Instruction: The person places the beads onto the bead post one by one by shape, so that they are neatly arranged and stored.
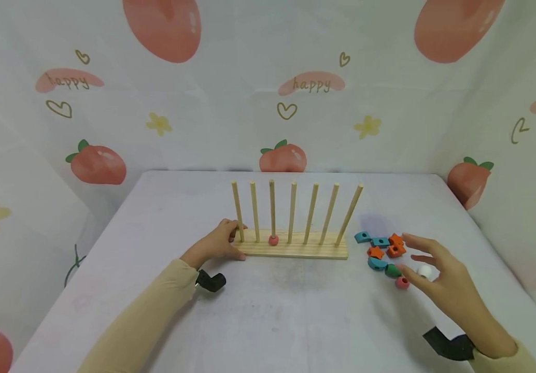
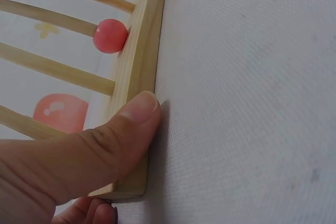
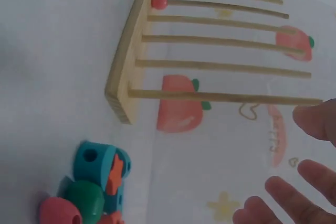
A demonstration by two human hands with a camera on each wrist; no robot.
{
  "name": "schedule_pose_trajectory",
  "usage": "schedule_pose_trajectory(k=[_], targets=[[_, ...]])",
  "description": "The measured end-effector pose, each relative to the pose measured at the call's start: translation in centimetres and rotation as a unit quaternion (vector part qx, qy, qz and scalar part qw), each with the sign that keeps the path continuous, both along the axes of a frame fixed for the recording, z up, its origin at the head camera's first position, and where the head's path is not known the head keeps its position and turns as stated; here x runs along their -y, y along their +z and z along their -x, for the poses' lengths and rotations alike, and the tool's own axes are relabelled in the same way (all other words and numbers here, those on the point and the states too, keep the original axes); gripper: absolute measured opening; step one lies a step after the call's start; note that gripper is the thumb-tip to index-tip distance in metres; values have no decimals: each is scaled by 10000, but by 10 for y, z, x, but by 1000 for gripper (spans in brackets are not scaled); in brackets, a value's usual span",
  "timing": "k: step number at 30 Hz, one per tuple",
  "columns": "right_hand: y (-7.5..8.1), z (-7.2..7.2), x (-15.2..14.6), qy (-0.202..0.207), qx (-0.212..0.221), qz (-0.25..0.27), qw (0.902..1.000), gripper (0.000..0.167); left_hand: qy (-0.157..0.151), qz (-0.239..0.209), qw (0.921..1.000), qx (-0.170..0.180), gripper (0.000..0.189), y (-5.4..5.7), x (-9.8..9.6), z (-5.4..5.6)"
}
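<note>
Wooden rack with seven pegs carries one red bead.

Most of the loose beads lie bunched between my right hand and the rack, so a low sweep leftward would run into them; higher up I have open air, and a strip of bare table parts them from the rack's end. Seven upright pegs stand like a fence, reachable over their free tops. A red bead fills the third one's foot, counting from my left hand, which blocks that end.
</note>
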State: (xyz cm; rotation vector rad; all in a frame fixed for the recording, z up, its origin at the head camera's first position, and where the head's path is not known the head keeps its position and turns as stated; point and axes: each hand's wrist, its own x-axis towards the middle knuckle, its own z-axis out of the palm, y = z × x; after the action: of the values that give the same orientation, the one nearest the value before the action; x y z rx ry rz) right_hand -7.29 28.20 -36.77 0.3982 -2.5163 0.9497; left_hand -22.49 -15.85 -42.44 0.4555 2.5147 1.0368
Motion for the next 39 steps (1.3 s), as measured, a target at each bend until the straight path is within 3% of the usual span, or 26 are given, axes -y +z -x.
schedule_pose_trajectory(k=[5, 13, 19, 30, 34, 39], targets=[[-12, -5, -6, -415, 947, -505, 9934, 53, -16, -7, 10000, -48, 74, 0, 0, 0], [-28, -8, -14, -720, 2067, -887, 9717, 46, -10, -11, 10000, -39, 75, -1, -1, 0], [-34, -6, -18, -984, 2527, -990, 9574, 45, 45, -24, 10000, 6, 75, -2, -1, 0], [-41, 3, -22, -1243, 3332, -924, 9300, 63, 34, -125, 9999, 26, 74, -1, -2, -2], [-44, 5, -21, -1230, 3462, -896, 9257, 58, -1, -69, 10000, -37, 75, -1, -2, -1], [-48, 4, -21, -1205, 3442, -843, 9273, 50, 36, -86, 10000, -18, 75, 1, -2, -1]])
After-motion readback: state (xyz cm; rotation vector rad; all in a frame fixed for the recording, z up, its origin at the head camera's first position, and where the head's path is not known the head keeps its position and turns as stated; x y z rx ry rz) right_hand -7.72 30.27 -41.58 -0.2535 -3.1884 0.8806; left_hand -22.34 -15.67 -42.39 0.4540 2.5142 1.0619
